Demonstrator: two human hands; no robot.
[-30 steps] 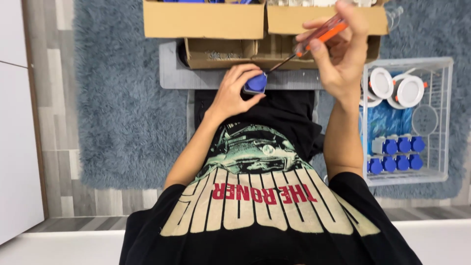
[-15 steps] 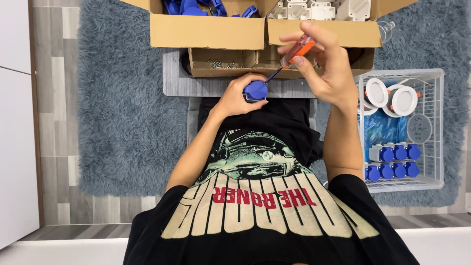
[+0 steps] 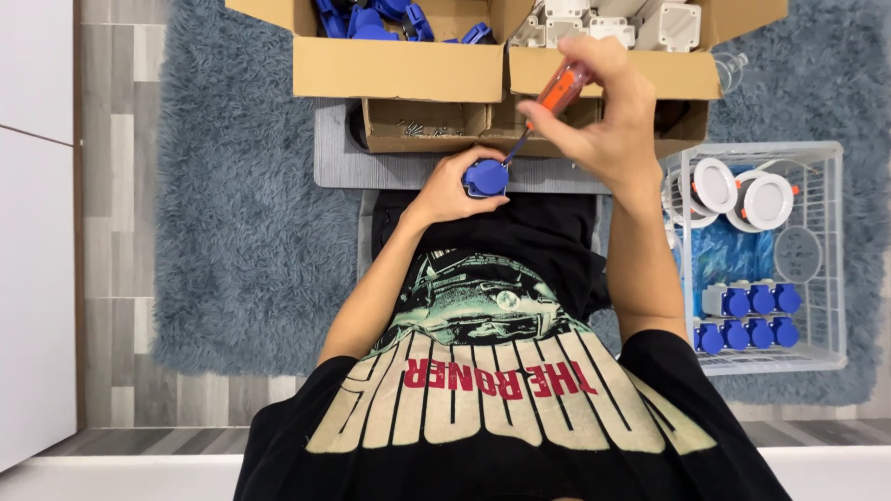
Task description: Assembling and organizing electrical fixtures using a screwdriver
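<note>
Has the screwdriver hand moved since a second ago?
Yes. The right hand with the orange screwdriver has come down from the cardboard boxes toward the blue part held in the left hand.

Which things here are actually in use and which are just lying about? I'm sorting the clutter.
In use: left hand holding blue part; right hand holding orange-handled screwdriver.
Lying about: cardboard boxes, wire basket, white round fittings, rug.

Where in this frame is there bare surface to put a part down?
The blue rug left of the left hand is bare, and the grey mat before the cardboard boxes partly. The wire basket beside the right hand is crowded.
</note>
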